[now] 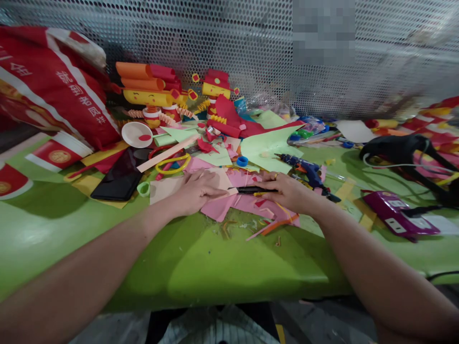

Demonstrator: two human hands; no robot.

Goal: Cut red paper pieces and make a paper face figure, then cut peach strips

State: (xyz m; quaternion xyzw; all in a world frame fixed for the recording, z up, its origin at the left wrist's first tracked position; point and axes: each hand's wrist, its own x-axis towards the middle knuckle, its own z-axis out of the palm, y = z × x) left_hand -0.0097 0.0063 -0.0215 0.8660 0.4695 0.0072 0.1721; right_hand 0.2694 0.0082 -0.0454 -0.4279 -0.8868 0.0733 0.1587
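My left hand (196,191) lies with its fingers spread on a sheet of peach paper (163,190) at the middle of the table. A narrow peach strip shows by its fingertips. In my right hand (287,190) is a dark, slim tool (247,190), its tip pointing left and meeting the end of the strip. The tool's exact kind cannot be made out. Pink paper scraps (220,209) lie beneath and between both hands. Just right of my right hand rests a blue glue gun (308,172).
Behind the hands are scissors with yellow handles (173,164), green paper (268,145) and paper figures (147,98). Paper cups (59,152), a black phone (120,174) and a red bag (53,86) stand or lie left. A purple power strip (398,215) is at right.
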